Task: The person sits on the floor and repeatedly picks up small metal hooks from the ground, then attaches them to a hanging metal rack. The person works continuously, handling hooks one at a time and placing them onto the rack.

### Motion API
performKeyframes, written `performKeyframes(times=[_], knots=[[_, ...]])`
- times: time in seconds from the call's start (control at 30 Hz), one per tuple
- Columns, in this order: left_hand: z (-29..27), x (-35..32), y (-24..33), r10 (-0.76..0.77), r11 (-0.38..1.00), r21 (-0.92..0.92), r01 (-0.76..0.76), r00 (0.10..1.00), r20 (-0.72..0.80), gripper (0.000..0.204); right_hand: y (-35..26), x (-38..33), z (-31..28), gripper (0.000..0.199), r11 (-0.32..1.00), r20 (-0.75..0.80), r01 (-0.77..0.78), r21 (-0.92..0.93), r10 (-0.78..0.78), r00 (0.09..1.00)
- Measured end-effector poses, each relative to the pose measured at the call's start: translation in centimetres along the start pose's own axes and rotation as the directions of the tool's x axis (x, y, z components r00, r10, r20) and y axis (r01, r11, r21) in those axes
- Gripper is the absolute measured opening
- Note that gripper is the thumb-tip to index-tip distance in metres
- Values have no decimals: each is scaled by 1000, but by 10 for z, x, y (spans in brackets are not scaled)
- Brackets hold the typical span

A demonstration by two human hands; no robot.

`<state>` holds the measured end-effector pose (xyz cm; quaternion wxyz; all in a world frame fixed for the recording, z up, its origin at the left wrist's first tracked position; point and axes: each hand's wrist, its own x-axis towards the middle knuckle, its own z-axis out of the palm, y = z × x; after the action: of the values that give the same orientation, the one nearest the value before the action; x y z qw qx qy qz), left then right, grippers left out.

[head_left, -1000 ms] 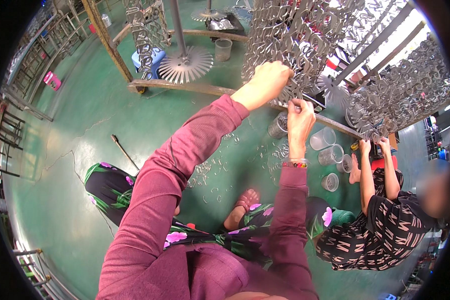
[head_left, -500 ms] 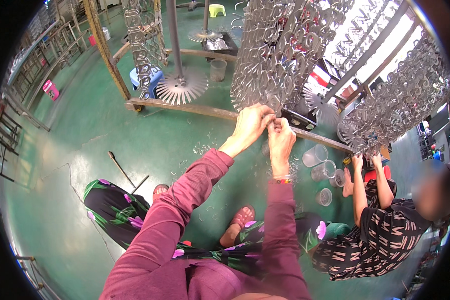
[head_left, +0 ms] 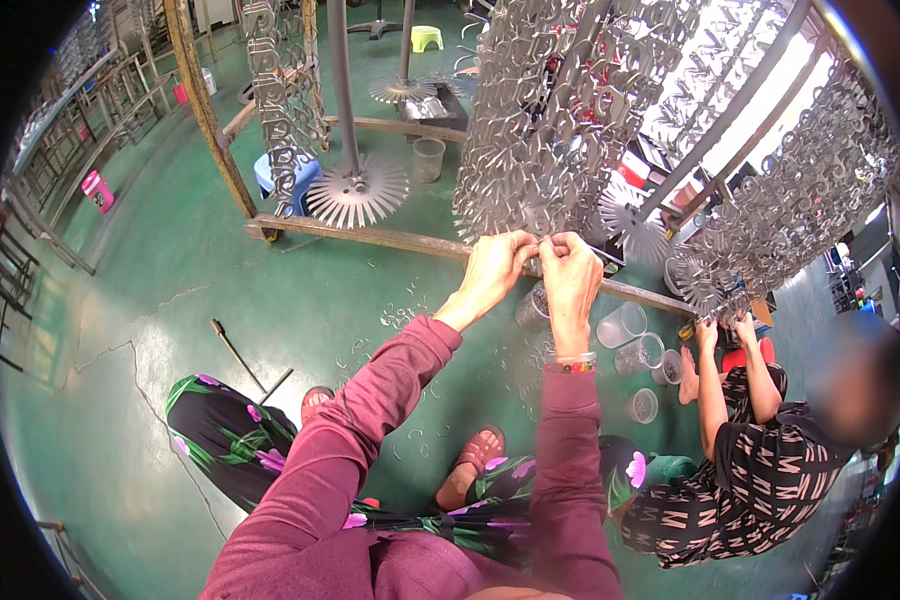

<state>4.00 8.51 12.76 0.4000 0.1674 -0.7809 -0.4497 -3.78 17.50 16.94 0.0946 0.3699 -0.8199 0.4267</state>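
My left hand [head_left: 494,273] and my right hand [head_left: 571,285] meet fingertip to fingertip at the lower end of a dense hanging cluster of shiny curved metal pieces [head_left: 530,130]. Both are closed in a pinch. Whatever lies between the fingers is too small and too covered to make out. Just beyond my hands runs a worn wooden bar [head_left: 370,234]. Under my right hand, partly covered by it, stands a clear plastic cup [head_left: 533,310].
At right a seated co-worker [head_left: 740,470] has both hands at another cluster [head_left: 800,200]. Clear cups [head_left: 622,325] stand between us. Loose curved pieces [head_left: 402,317] litter the green floor, where a long-handled tool [head_left: 238,354] lies. A slotted metal disc [head_left: 357,194] hangs on a pole beyond the bar.
My hands have come slightly lower, clear of the cluster's bottom edge, and the fingertips stay together. My right hand has turned a little, with more of its back showing.
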Motion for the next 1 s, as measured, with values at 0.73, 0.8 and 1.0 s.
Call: performKeyframes(times=[0.73, 0.8, 1.0], knots=[[-29, -75, -17, -203, 971, 0, 238, 828, 523, 21, 55, -124, -1, 37, 914, 326, -220, 340, 105, 940], [-35, -83, -40, -296, 949, 143, 282, 634, 715, 20, 76, -138, -2, 31, 989, 324, -106, 104, 67, 944], [-40, -216, -135, -618, 786, 615, 62, 88, 781, 21, 91, -138, -23, 15, 999, 144, 8, -35, -3, 990]])
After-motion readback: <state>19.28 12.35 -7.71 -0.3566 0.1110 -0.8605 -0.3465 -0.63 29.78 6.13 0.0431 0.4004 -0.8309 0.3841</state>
